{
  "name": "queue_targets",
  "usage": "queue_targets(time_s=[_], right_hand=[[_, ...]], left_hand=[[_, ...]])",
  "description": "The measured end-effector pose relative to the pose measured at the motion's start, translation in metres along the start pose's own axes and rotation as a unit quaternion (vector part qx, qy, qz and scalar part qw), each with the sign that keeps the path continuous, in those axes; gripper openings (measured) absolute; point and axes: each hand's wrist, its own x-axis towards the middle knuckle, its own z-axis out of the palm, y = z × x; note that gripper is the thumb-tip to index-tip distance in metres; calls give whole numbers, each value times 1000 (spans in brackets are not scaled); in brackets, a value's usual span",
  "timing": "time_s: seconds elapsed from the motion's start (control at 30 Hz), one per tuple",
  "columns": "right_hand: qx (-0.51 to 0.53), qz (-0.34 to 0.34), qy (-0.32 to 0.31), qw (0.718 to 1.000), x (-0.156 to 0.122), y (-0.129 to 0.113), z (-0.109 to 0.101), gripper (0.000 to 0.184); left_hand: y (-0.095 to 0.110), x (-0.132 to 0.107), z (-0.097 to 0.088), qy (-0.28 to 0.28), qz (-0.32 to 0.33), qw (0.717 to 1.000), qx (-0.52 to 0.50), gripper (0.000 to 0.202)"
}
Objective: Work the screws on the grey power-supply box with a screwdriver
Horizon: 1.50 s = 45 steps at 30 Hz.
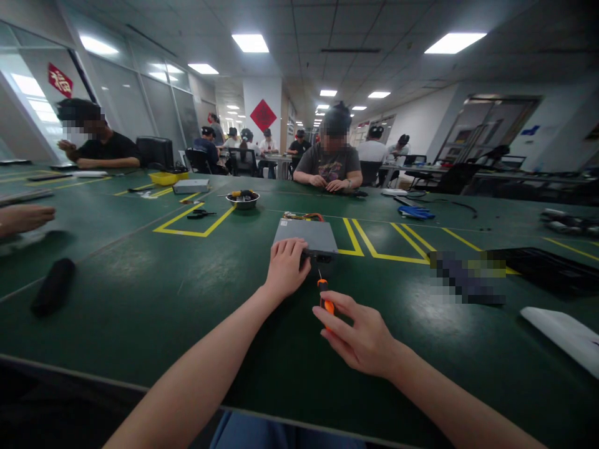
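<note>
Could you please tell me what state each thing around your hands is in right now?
Left hand, resting on the casing
Gray metal power supply unit, lying flat, casing closed
Right hand, gripping the screwdriver
Orange-handled screwdriver, tilted, tip toward the unit
Coloured wires, bunched at the unit's far edge
Steel bowl, holding tools

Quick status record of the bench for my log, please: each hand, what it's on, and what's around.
Left hand: resting on grey metal power supply
Right hand: gripping orange-handled screwdriver, tip toward the power supply
Nearby: coloured wires at its far edge; steel bowl of tools
Surface: green bench mat, yellow tape lines
</note>
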Motion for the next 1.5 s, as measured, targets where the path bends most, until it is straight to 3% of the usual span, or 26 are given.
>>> queue_targets(time_s=[0.17,0.27,0.43,0.57,0.7,0.87,0.97,1.23,1.5], right_hand=[[26,31,41,998,-2,1,6,25],[74,54,13,996,-3,1,7,29],[75,16,-45,996,1,0,1,35],[23,6,-14,1000,2,-2,3,28],[54,31,15,998,0,-3,8,24],[102,44,-42,993,-1,-1,4,33],[82,24,-60,995,1,-1,1,35],[62,40,29,997,4,-2,6,29],[-12,3,-15,1000,6,-3,3,38]], left_hand=[[1,0,1,3,-1,1000,9,24],[1,0,2,3,1,1000,11,21],[-1,2,4,-1,39,999,10,22],[-1,3,4,-6,36,999,-4,22],[0,2,3,-3,24,1000,-6,23],[0,2,4,0,23,1000,-7,23],[0,2,5,-2,23,1000,-5,24],[1,2,4,-2,23,1000,-5,24],[2,2,2,0,25,1000,-5,22]])
